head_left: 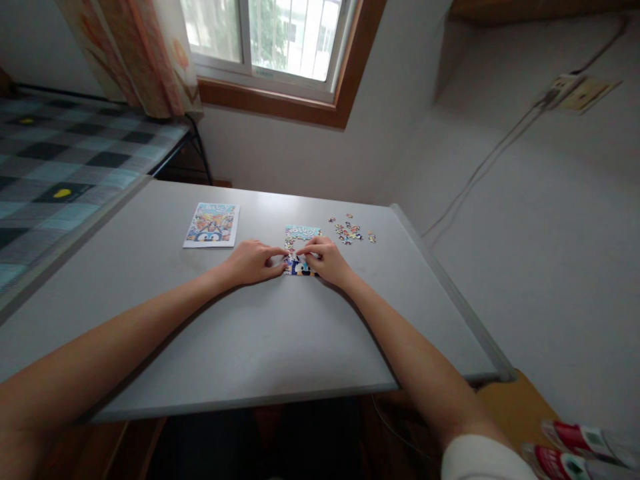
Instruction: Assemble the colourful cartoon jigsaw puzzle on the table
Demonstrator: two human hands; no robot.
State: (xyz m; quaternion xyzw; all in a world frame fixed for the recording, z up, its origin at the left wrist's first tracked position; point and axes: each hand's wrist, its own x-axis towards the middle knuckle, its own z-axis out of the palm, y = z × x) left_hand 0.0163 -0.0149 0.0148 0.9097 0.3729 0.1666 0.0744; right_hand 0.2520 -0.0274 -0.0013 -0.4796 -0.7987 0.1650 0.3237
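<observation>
A partly assembled jigsaw puzzle point(303, 231) lies on the table between my hands, with blue lettering at its top and a dark blue cartoon face at its bottom. My left hand point(254, 261) rests at the puzzle's left edge, index finger and thumb stretched out and apart. Over the right side of the puzzle, my right hand point(324, 259) has its fingers bent together at a small puzzle piece near the middle; the fingers partly hide it. Loose puzzle pieces point(349, 233) lie in a pile beyond my right hand.
A printed reference picture point(213, 225) lies to the left on the white table point(250, 353). A bed point(75, 147) stands beyond the table's left edge, and a wall with a socket and cables point(570, 92) is on the right. Bottles point(565, 460) are at the lower right.
</observation>
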